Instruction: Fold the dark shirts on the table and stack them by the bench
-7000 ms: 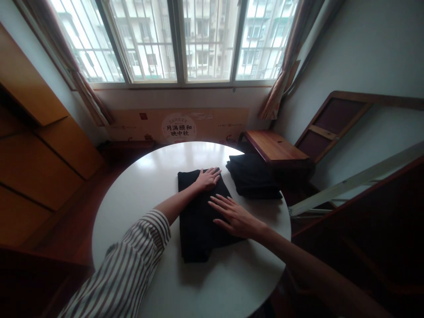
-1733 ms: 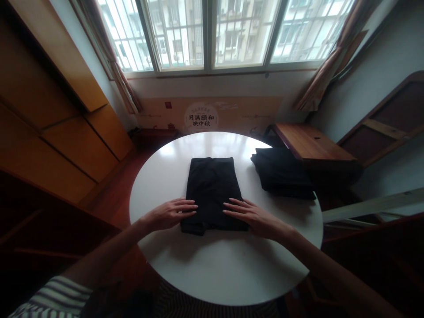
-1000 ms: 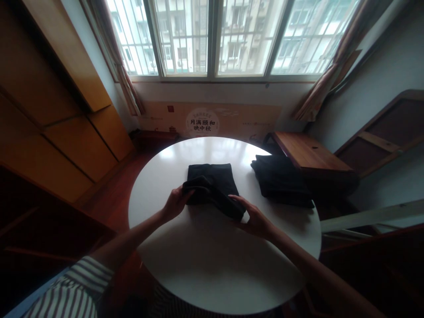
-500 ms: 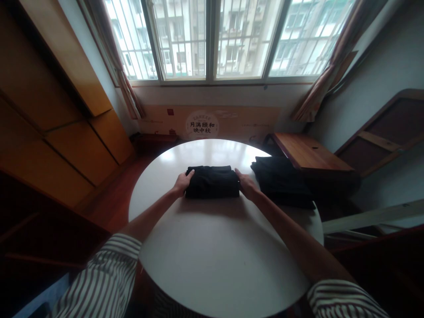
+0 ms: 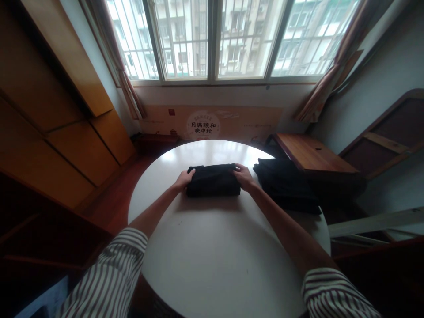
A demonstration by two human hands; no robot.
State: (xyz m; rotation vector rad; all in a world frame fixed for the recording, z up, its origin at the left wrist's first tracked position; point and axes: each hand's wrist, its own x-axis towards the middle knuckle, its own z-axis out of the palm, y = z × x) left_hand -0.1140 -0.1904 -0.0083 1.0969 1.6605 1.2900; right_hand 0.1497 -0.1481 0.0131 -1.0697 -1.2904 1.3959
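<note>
A folded black garment [image 5: 213,181], a neat rectangular bundle, is in the far middle part of the round white table [image 5: 212,251]. My left hand [image 5: 184,179] grips its left end, with the thumb on top and the fingers hidden behind and below. At its right end my right hand [image 5: 243,176] is closed on the upper corner, fingers over the top edge. Whether the bundle rests fully on the table I cannot tell; a soft shadow lies in front of it. More folded black cloth [image 5: 285,185] lies on the table to the right of my right hand.
Beyond the table's right side stands a wooden desk [image 5: 311,152]. Orange-brown cabinets [image 5: 89,137] line the left, and a barred window [image 5: 212,39] with curtains is ahead. A pale rail [image 5: 377,221] runs near the table's right edge.
My right hand has moved up slightly and now closes over the top right corner of the garment. My left hand keeps its hold. The view has shifted slightly.
</note>
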